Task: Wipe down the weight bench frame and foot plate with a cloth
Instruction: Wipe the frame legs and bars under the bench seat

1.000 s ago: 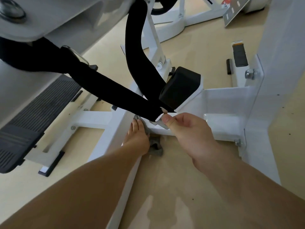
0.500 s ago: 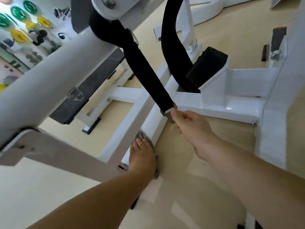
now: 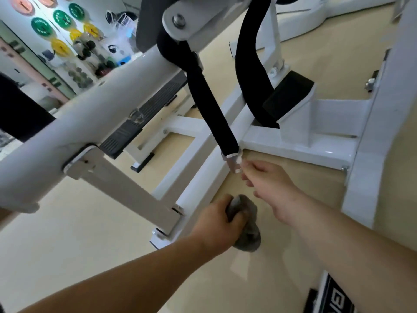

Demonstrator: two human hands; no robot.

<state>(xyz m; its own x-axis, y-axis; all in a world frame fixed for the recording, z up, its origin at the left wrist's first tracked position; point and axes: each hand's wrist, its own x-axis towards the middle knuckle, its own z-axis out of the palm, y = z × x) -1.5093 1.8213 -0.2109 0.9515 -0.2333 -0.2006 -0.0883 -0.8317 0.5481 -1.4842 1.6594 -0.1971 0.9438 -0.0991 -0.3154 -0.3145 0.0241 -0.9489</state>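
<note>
Two hands: left hand (image 3: 215, 224) grips cloth (image 3: 249, 233) beside frame rail (image 3: 203, 175); right hand (image 3: 270, 184) pinches strap buckle (image 3: 233, 162).

I see a crumpled grey cloth (image 3: 248, 229) at 6 o'clock, bunched in my left hand (image 3: 216, 222) near the white bench frame (image 3: 293, 150). The black ribbed foot plate (image 3: 153, 105) slants at 10 o'clock.

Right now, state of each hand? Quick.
left hand: closed, gripping the grey cloth.
right hand: closed, pinching the metal buckle at the end of the black strap.
</note>
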